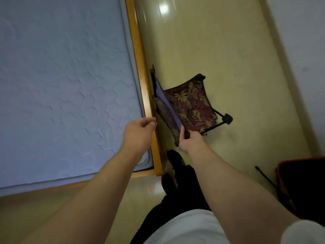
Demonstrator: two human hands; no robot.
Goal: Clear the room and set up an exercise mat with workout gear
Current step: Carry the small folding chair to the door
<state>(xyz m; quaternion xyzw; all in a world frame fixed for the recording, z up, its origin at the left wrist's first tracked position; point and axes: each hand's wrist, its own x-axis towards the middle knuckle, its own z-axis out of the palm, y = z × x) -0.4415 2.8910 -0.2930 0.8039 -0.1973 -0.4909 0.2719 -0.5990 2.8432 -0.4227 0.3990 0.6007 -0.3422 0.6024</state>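
The right hand (190, 140) grips the folding chair (190, 103) by its rail and should lift it clear of the bed frame (139, 59), the empty, loosely curled left hand (139, 132) steadying it.

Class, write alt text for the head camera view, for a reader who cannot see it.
A person's right hand grips the top edge of a small folding chair with leaf-patterned fabric, standing on the floor beside a bed. The left hand hangs loosely curled above the bed's wooden frame, holding nothing.
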